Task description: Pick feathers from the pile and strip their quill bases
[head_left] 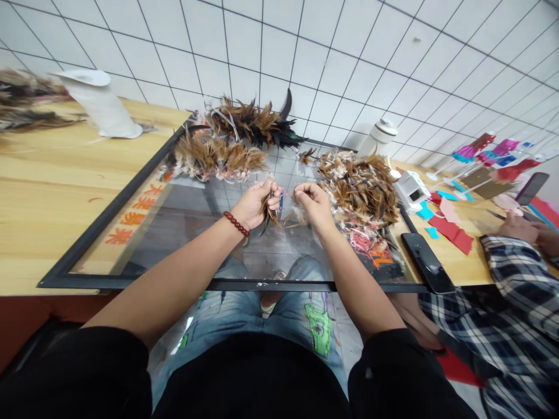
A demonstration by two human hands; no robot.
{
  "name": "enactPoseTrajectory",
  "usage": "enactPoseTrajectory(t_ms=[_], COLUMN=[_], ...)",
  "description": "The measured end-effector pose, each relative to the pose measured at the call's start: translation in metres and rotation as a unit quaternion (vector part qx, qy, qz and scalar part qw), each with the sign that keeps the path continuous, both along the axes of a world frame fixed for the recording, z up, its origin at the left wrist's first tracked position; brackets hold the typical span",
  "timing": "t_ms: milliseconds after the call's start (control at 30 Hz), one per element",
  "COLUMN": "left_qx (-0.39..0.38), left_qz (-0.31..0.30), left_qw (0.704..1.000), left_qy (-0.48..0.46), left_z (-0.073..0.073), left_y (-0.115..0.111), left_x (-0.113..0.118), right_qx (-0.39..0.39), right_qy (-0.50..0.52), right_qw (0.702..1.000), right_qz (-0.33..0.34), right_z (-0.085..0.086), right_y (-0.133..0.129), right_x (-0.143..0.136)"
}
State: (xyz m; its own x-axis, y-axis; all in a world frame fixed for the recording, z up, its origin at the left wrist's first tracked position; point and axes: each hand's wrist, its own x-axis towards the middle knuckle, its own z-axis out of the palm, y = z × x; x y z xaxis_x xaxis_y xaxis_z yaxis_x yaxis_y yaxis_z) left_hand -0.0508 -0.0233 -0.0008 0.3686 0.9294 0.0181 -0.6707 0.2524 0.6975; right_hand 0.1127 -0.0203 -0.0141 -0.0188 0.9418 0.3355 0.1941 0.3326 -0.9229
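Note:
My left hand [257, 205], with a beaded bracelet [236, 224] at the wrist, is closed around a small bunch of brown and dark feathers [271, 216] whose tips hang below the fingers. To its right, my right hand [315, 205] is pinched on a thin pink thread [288, 194] that stretches toward the left hand. A small blue object [282, 201] shows beside the left fingertips; its kind is unclear. Both hands are over the black-framed glass panel [174, 244]. Close to my right hand lies a big heap of brown feathers [362, 186], with pink strings [364, 241] at its near end.
More feather bundles [218, 157] lie at the panel's back left. A white ribbon roll [100, 105] stands farther left. On the right are a white canister [379, 138], a small white device [411, 191], a black phone [427, 262], coloured scraps [452, 230] and a co-worker's plaid sleeve [519, 267].

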Motion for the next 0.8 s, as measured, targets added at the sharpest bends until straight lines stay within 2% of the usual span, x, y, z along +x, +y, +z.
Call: enactPoseTrajectory(t_ms=[133, 300, 433, 500, 667, 800], left_qx=[0.01, 0.011, 0.001, -0.008, -0.031, -0.036], left_qz=[0.003, 0.004, -0.008, -0.017, -0.025, -0.017], left_qw=[1.0, 1.0, 1.0, 1.0, 0.999, 0.999], left_qy=[0.022, 0.028, 0.028, 0.023, 0.01, 0.006], left_z=[0.0, -0.001, -0.003, -0.003, -0.001, -0.003], left_y=[-0.002, -0.001, 0.0, 0.0, 0.0, 0.002], left_x=[0.002, 0.003, 0.003, 0.002, 0.002, 0.002], right_qx=[-0.068, -0.135, -0.196, -0.214, -0.233, -0.21], right_qy=[0.038, 0.1, 0.209, 0.251, 0.296, 0.321], right_qw=[0.995, 0.981, 0.942, 0.924, 0.91, 0.916], right_qz=[0.06, 0.099, 0.176, 0.193, 0.175, 0.114], right_z=[0.002, 0.008, 0.012, 0.014, 0.015, 0.014], right_y=[-0.001, -0.007, -0.011, -0.012, -0.012, -0.009], right_x=[-0.004, -0.007, -0.008, -0.009, -0.012, -0.014])
